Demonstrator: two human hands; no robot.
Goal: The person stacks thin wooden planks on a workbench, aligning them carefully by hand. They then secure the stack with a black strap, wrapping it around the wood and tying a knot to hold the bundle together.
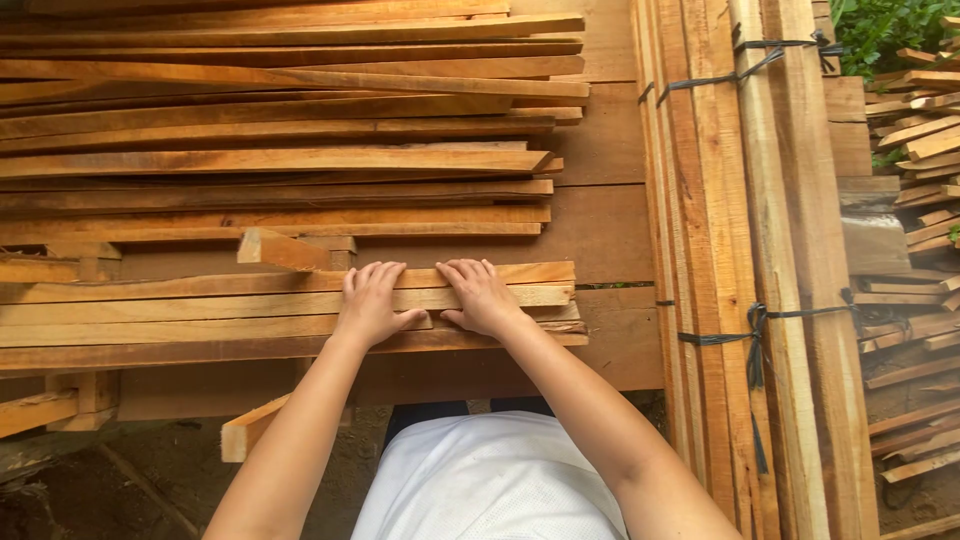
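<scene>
My left hand [370, 302] and my right hand [483, 296] lie side by side, palms down, on a small layer of thin wooden slats [200, 310] at the near edge of a wooden bench. The fingers of both hands curl over the far edge of the top slat [530, 273], and the thumbs press on the near side. A short wooden block [285, 250] sits just beyond my left hand. A much bigger pile of long slats [280, 130] covers the bench behind it.
A tied bundle of long boards [745, 250], bound with dark cord, runs lengthwise at the right. Loose offcuts [920, 150] are heaped on the ground farther right, near green plants. A wooden stub [250, 425] sticks out below the bench over dirt ground.
</scene>
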